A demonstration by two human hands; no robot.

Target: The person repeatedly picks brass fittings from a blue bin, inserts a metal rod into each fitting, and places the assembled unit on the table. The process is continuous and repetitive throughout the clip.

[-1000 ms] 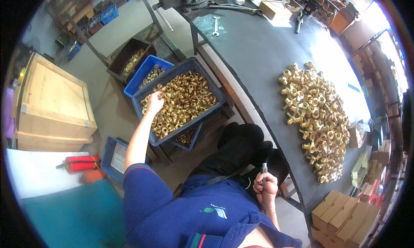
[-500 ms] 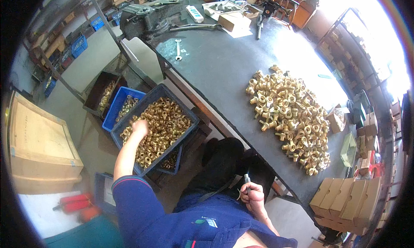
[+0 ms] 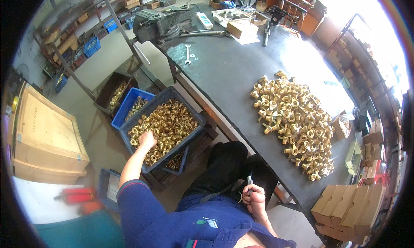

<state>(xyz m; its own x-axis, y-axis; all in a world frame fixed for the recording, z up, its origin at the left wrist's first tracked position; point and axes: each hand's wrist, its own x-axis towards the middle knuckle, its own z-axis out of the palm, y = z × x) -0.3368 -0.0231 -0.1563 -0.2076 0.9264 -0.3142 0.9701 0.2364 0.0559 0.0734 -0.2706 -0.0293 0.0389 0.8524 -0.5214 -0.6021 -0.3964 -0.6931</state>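
Observation:
My left hand (image 3: pixel 148 139) is down in a dark blue-grey plastic bin (image 3: pixel 125 134) full of brass fittings (image 3: pixel 177 118). It looks closed, with the fingers curled down among the fittings; whatever they hold is hidden. In front of my lap, my right hand (image 3: pixel 254 196) is closed around a short metal rod-like tool (image 3: pixel 250 180), whose silvery end sticks up past the fingers. On the dark workbench (image 3: pixel 224 71) to the right lies a large heap of similar brass fittings (image 3: pixel 293 123), some with ring-shaped ends.
A blue bin (image 3: pixel 116 118) and a dark box (image 3: pixel 101 97) of parts stand behind the dark bin. An open-ended wrench (image 3: pixel 188 54) lies on the bench. Cardboard boxes (image 3: pixel 345 209) occupy its near right corner. A wooden crate (image 3: pixel 47 136) is at far left.
The whole view has shifted slightly, with the scene now further right and lower. My left hand stays in the bin, a little nearer its middle. My right hand keeps its hold on the rod-like tool.

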